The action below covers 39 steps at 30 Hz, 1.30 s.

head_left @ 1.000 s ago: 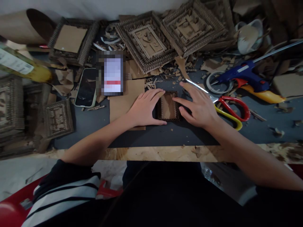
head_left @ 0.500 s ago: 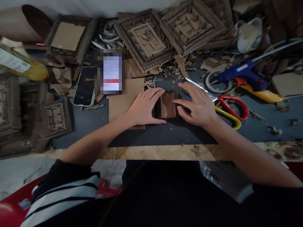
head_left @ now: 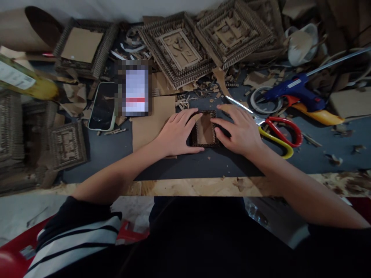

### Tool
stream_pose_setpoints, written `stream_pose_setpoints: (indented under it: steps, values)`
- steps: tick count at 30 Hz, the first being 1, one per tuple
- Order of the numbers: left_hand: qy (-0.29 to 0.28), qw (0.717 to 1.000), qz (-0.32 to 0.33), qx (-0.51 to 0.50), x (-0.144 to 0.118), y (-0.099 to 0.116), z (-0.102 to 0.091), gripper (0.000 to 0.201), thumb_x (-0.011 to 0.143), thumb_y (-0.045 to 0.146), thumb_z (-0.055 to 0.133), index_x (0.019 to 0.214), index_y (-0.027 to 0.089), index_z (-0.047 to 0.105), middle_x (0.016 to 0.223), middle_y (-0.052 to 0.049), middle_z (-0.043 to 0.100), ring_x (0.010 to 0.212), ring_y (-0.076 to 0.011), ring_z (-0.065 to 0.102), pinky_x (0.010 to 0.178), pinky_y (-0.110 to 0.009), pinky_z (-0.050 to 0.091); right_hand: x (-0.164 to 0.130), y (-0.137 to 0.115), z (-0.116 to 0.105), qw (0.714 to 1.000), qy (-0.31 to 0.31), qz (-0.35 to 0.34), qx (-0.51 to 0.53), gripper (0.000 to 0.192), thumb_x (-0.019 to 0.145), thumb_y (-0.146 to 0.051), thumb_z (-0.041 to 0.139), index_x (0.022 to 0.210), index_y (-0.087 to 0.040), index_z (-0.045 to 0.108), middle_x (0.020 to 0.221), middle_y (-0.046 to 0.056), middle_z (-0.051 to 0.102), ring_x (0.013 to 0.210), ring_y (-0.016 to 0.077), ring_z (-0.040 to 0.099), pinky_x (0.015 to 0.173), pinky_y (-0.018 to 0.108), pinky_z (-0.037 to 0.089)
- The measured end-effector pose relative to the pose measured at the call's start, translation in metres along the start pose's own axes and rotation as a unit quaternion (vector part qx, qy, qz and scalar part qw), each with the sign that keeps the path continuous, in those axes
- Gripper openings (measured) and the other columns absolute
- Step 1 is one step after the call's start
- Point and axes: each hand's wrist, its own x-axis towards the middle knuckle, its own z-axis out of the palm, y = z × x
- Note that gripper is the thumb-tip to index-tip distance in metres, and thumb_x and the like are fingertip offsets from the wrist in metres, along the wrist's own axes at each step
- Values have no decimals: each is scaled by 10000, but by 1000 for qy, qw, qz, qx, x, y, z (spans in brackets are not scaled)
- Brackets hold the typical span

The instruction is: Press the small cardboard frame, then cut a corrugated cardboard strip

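Observation:
A small rectangular cardboard frame (head_left: pixel 205 129), with corrugated walls and a plain brown base, lies on the dark work surface between my hands. My left hand (head_left: pixel 180 132) grips its left side, fingers at the far part and thumb along the near edge. That side of the frame is partly hidden under the hand. Over at the right wall, my right hand (head_left: pixel 240 129) has its fingers apart, with fingertips at the rim. Its index finger reaches out past the frame toward the scissors' blades. Red-and-yellow-handled scissors (head_left: pixel 282 133) lie just beyond the right hand.
A flat cardboard sheet (head_left: pixel 153 110) extends under my left hand. Behind it are a phone (head_left: pixel 102 108) and a blurred-out screen (head_left: pixel 135 90). Larger corrugated frames (head_left: pixel 181 48) line the back. A blue glue gun (head_left: pixel 303 90) and tape roll (head_left: pixel 256 96) are at right, amid cardboard scraps.
The view has shifted very slightly. My right fingers have moved a little against the frame's right wall, while my left hand keeps its place on the frame.

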Motion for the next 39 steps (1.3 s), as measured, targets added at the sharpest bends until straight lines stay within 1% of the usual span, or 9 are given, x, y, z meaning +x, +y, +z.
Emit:
stream_pose_setpoints:
  steps: [5, 9, 16, 19, 23, 27, 34, 37, 39]
  values:
    - [13, 1000, 18, -6, -2, -3, 3, 1122, 748, 832, 703, 1585, 154, 389, 1646, -246, 381, 1528, -456, 352, 1233, -604, 324, 0, 2, 2, 1000, 8, 0, -10, 341, 1001, -318, 513, 1259, -249, 726, 1425, 120, 644, 1333, 328, 601, 1085, 552, 520]
    - [67, 995, 70, -16, -5, -8, 6, 1080, 788, 903, 570, 1549, 148, 439, 1619, -248, 417, 1498, -448, 399, 1211, -606, 360, -1, 4, 3, 1000, 6, -7, 6, 404, 1015, -357, 489, 1343, -209, 672, 1440, 145, 631, 1342, 335, 593, 1103, 542, 510]
    - [256, 962, 90, -5, -11, -2, -22, 362, 1046, 399, 483, 1337, 236, 624, 1247, -88, 697, 1163, -241, 657, 1013, -426, 528, -2, 6, 3, 999, -18, -16, 39, 452, 1007, -385, 500, 1395, -190, 627, 1490, 177, 591, 1375, 362, 560, 1127, 579, 483]
    - [362, 930, 38, 43, -24, -36, -40, 272, 998, 292, 533, 1187, 288, 729, 1064, -50, 682, 979, -223, 639, 871, -428, 523, -1, 6, 3, 999, -14, -15, 42, 450, 1016, -385, 483, 1392, -176, 617, 1480, 176, 602, 1368, 349, 570, 1123, 565, 493]
    - [469, 875, -21, 117, -52, -109, -47, 237, 871, 406, 588, 925, 306, 795, 789, -36, 498, 785, -233, 504, 823, -539, 430, -1, 5, 3, 999, -2, -23, 32, 446, 1021, -377, 478, 1353, -123, 634, 1444, 193, 625, 1340, 340, 596, 1106, 529, 514]
    - [434, 884, -79, 154, -69, -134, -41, 269, 835, 356, 563, 961, 296, 793, 796, -35, 466, 804, -236, 502, 794, -532, 430, 0, 4, 3, 999, -14, -12, 34, 441, 1025, -376, 465, 1353, -134, 633, 1449, 187, 623, 1345, 341, 592, 1099, 542, 514]
    - [283, 941, -152, 109, -61, -99, -31, 295, 829, 425, 600, 1010, 251, 756, 893, -85, 560, 939, -313, 553, 898, -611, 414, -1, 5, 1, 999, -1, -25, 44, 396, 1009, -339, 508, 1320, -152, 666, 1432, 184, 631, 1311, 343, 612, 1080, 541, 526]
    - [270, 937, -193, 109, -59, -92, -35, 334, 868, 461, 555, 1039, 236, 735, 972, -94, 570, 1049, -334, 561, 951, -646, 389, 0, 4, 1, 999, 0, -30, 37, 386, 1012, -338, 506, 1299, -149, 680, 1427, 184, 635, 1309, 338, 615, 1070, 528, 533]
    - [280, 939, -159, 117, -56, -82, -38, 335, 905, 475, 530, 1025, 239, 736, 941, -82, 568, 967, -295, 568, 911, -612, 435, 0, 4, 1, 999, -1, -29, 30, 400, 1018, -352, 494, 1305, -139, 675, 1420, 186, 639, 1313, 334, 613, 1071, 517, 533]
